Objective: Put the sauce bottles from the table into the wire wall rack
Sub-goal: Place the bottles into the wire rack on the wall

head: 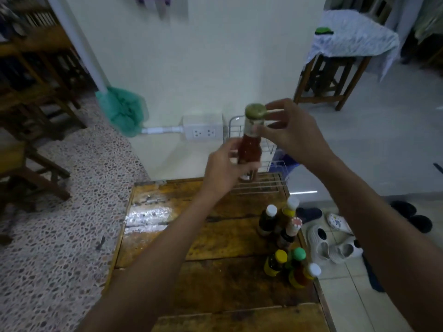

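Note:
A tall red sauce bottle (249,144) with an olive-green cap is held upright in the air, in front of the white wire wall rack (261,183). My left hand (225,168) grips its body. My right hand (292,128) pinches its neck and cap from the right. The rack hangs on the wall at the table's far right corner; I see no bottles in it. Several sauce bottles (285,243) with white, yellow, green and red-patterned caps stand grouped along the right edge of the wooden table (191,236).
A wall socket box (203,129) sits left of the rack. A green mesh bag (124,111) hangs by a white pipe. Wooden chairs stand at left. Shoes (335,238) lie on the tiled floor at right, and a covered table stands beyond.

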`<state>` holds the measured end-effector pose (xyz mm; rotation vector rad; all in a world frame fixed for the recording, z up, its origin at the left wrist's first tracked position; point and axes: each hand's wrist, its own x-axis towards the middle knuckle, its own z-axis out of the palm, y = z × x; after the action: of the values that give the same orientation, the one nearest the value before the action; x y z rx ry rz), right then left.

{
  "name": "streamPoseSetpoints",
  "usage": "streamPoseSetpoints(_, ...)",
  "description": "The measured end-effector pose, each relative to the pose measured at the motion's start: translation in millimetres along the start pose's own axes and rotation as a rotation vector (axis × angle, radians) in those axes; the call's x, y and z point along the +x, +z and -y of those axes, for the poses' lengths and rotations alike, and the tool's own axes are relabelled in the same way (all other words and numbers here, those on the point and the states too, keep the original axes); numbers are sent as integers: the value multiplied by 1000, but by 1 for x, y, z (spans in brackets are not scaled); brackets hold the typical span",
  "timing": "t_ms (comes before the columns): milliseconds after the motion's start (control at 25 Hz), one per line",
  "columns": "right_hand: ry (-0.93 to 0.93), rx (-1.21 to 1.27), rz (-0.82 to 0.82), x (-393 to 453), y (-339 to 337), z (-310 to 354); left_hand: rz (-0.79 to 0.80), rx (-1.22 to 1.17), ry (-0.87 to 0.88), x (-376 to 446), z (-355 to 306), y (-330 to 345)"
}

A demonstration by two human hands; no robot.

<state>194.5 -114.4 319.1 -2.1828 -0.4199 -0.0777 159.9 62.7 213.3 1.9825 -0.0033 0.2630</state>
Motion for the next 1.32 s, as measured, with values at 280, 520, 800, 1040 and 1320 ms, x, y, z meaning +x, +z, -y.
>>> streamPoseSetpoints(280, 61, 73, 27, 91, 34, 5, -201, 125, 114, 105, -35, -20)
streamPoseSetpoints(520, 58, -31, 105, 123, 57, -33, 106, 139, 88, 133, 9, -29)
streamPoseSetpoints(800, 54, -90, 213, 141, 64, -57, 42, 273, 135, 138, 22, -22)
streamPoseSetpoints(1040, 77, 4, 142, 138, 76, -70, 13, 347, 118, 141, 24, -21)
streamPoseSetpoints(1320, 33, -30, 45, 135, 90, -70, -72, 501, 96, 143, 32, -26)
